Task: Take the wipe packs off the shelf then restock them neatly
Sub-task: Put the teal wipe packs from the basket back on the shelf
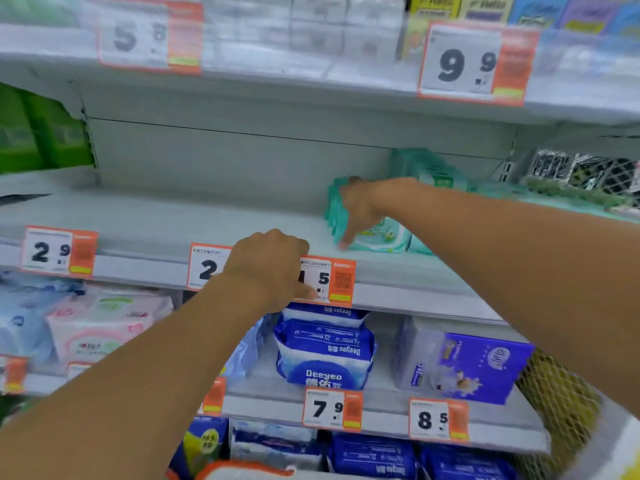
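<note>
Several mint-green wipe packs [377,237] lie on the right part of the grey middle shelf [180,223]. My right hand [360,209] reaches in from the right and grips a stack of these green packs [334,206] standing on edge, fingers pointing down. More green packs [426,168] sit behind my wrist. My left hand [273,265] is curled at the shelf's front edge, thumb touching an orange price tag [329,278]; nothing shows inside it.
The shelf's left and middle show bare grey surface. Blue Deeyeo wipe packs [325,351] and a purple box [478,365] fill the shelf below. Pink packs [100,327] lie lower left. Price tags line every shelf edge. A mesh basket [561,403] stands at right.
</note>
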`<state>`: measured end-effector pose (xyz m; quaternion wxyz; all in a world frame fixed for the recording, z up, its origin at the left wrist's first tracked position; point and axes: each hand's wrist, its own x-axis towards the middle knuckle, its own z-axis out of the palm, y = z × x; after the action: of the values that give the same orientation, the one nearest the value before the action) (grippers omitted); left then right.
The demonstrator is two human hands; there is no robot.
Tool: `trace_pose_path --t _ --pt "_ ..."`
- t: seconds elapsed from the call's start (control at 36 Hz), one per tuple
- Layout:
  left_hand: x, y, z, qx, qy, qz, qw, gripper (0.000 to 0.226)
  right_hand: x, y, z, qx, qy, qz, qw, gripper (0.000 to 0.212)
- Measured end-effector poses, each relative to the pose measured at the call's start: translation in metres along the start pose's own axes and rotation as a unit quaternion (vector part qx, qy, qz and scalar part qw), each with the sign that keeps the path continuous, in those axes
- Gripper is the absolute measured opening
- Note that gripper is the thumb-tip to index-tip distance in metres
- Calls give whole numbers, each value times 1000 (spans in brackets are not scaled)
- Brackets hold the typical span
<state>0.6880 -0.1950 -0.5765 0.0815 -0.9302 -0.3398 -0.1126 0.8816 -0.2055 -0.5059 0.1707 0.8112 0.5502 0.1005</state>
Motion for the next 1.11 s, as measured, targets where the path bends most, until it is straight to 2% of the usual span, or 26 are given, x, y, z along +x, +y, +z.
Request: trace_pose_path --t 0.06,0.08,0.19,0.25,0.36,0.5,0.56,0.64,0.78,0.83,0.94,1.03,1.11 --pt "1 -1 -1 1 2 3 1000 41 10 -8 6 74 31 -26 996 118" --pt "2 -2 -2 4 0 7 1000 43 13 -11 9 79 32 -33 996 115" --pt "9 2 -10 16 -20 23 999 43 19 -15 11 44 59 3 997 60" --pt "11 5 -13 29 -26 33 999 42 24 -20 10 31 56 12 998 49" --pt "15 6 -15 45 -32 38 998 44 44 -37 10 -47 48 22 997 46" --pt "22 -7 -10 11 -35 28 999 47 66 -52 2 -141 33 14 989 55" --pt "26 -15 -5 5 -57 26 998 58 75 -51 -1 -155 6 38 987 58" --pt "27 -18 -2 6 -90 22 996 77 84 -41 4 -126 -32 93 987 58" --pt "27 -16 -6 12 -97 28 995 76 84 -42 0 -113 -70 100 986 62" --pt "26 -15 -5 18 -102 31 994 76 86 -43 0 -126 -54 81 987 67" --pt "23 -16 -3 25 -94 29 995 78 74 -35 3 -87 -68 95 989 57" --pt "21 -14 -4 26 -95 25 995 80 72 -38 -1 -82 -51 87 992 60" --pt "22 -13 -5 22 -100 27 994 78 72 -43 -9 -63 63 36 995 53"
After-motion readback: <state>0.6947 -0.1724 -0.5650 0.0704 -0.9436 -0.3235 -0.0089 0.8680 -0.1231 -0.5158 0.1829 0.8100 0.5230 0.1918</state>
